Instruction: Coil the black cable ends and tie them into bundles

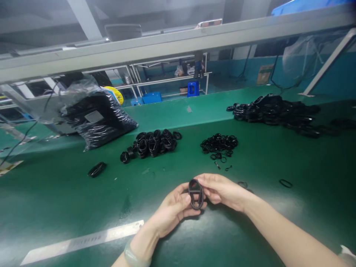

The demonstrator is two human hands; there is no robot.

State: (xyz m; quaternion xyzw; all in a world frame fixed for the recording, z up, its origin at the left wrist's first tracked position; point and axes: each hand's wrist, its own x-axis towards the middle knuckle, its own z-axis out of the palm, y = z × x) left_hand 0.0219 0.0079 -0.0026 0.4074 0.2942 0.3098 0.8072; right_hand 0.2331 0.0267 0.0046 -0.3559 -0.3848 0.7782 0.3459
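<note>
A black oval coil [196, 194] with a strap across its middle is held upright above the green table. My left hand [180, 204] grips its left side and underside, thumb on the front. The fingers of my right hand [215, 187] pinch its upper right edge. Beyond my hands lies a pile of small black rings [219, 142], with a couple of loose short pieces in front of it. Stacked black coils [154, 142] stand to its left, and one separate coil [97, 169] lies farther left.
A large heap of black coils [269, 111] is at the back right. A filled plastic bag [100, 116] sits at the back left. A metal ruler [86, 241] lies at the front left. One loose ring [285, 183] is on the right. A shelf beam [155, 42] spans above.
</note>
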